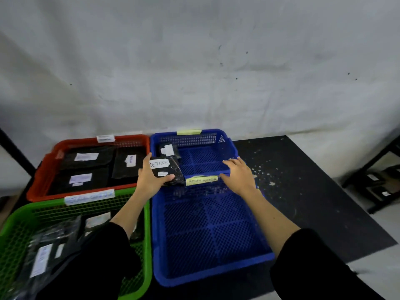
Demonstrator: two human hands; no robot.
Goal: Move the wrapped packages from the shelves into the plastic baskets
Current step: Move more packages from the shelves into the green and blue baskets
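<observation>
My left hand (151,177) grips a black wrapped package (171,171) with a white label reading RETURN, held over the near left corner of the far blue basket (225,146). Another black package (168,150) lies in that basket's far left corner. My right hand (240,175) hovers open over the same basket's near rim, fingers spread, holding nothing. The near blue basket (207,276) has nothing in it. The red basket (54,152) holds three black labelled packages (86,158). The green basket (21,213) holds several packages (49,252).
The baskets stand on a black mat (303,191) speckled with white, against a grey wall. At the right edge a low black shelf frame (374,182) holds more dark packages. A black post (13,152) leans at the far left.
</observation>
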